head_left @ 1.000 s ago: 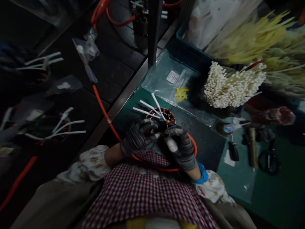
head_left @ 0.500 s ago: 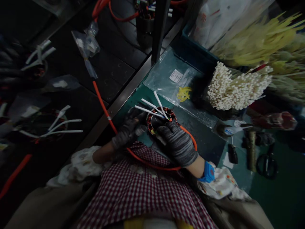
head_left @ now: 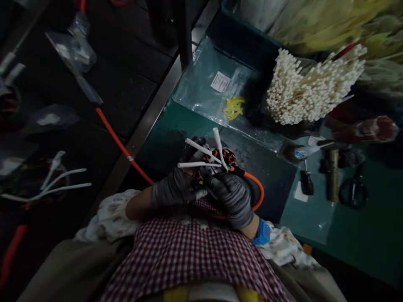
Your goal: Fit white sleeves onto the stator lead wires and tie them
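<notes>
A ring-shaped motor stator [head_left: 229, 157] with copper windings is held close to the checked apron [head_left: 195, 251]. Three white sleeved leads [head_left: 201, 148] stick out of it to the left and upward. From its right side an orange cable [head_left: 257, 184] loops down and round. My left hand [head_left: 178, 182], in a grey glove, is closed on the ring's left side. The gloved right hand [head_left: 234, 197] grips its near right edge beside the cable's end. Both hands cover much of the ring, and the fingertips are hard to make out.
Yellow strips [head_left: 233, 108] lie on a clear plastic bag [head_left: 201, 84]. Behind stands a bundle of white-tipped sleeves [head_left: 308, 94]. Scissors [head_left: 353, 193] and a small brush-like tool [head_left: 306, 182] lie at the right. Another wired stator [head_left: 44, 184] rests at the left.
My left hand has moved right onto the stator and closed on it. The stator has tilted and come nearer to my body, its white leads turning. The whole view has shifted.
</notes>
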`<action>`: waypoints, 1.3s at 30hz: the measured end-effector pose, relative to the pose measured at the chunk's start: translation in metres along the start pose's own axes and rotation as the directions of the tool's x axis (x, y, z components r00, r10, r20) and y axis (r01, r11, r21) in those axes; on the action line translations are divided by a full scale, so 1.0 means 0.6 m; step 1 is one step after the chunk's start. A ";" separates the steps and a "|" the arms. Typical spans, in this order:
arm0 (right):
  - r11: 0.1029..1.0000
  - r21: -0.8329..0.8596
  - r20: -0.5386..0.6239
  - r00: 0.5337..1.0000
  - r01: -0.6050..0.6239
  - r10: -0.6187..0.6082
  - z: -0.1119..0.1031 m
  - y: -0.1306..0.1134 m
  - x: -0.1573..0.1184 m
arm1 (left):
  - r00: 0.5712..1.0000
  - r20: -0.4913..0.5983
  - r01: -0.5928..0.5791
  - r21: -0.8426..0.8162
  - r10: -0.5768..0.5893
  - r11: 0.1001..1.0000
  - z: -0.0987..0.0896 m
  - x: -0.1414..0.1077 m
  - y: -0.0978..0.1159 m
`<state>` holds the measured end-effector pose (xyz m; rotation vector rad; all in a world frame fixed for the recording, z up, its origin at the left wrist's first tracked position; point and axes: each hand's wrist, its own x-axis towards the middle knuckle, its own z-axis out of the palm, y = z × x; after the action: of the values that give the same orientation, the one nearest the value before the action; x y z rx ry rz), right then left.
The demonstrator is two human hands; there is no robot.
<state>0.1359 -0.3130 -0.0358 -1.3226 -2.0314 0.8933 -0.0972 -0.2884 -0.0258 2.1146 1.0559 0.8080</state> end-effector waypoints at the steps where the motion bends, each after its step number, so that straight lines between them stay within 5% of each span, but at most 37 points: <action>1: 1.000 -0.008 -0.024 1.000 0.015 -0.016 0.003 0.000 -0.005 | 0.999 -0.006 -0.047 0.018 0.047 0.999 0.000 0.002 0.004; 6: 1.000 -0.013 -0.062 0.998 0.015 -0.016 0.002 -0.004 -0.007 | 0.990 -0.086 -0.102 0.125 0.113 0.987 0.005 0.006 0.006; 14: 0.994 0.053 0.001 0.995 -0.097 0.097 -0.007 -0.007 -0.007 | 0.998 -0.017 -0.058 0.145 0.061 0.988 -0.004 -0.003 0.005; 27: 0.997 -0.066 0.000 0.999 -0.040 0.040 -0.006 -0.026 -0.002 | 0.998 0.021 -0.062 0.050 0.061 0.997 -0.009 0.000 0.021; 33: 0.993 -0.109 0.037 0.998 0.049 -0.045 -0.005 -0.019 -0.010 | 0.993 -0.053 -0.095 0.109 0.101 0.989 0.003 0.000 0.018; 36: 0.996 -0.015 -0.006 0.996 0.084 -0.084 -0.019 -0.013 -0.025 | 0.988 -0.119 -0.086 0.119 0.101 0.989 0.014 0.005 0.020; 39: 0.984 -0.106 -0.167 0.973 0.145 -0.162 -0.028 -0.001 -0.038 | 0.984 -0.139 -0.092 0.109 0.107 0.990 0.018 0.007 0.025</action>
<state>0.1564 -0.3302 -0.0270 -1.2265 -2.0259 0.5975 -0.0802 -0.2950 -0.0201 2.2375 1.0936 0.9882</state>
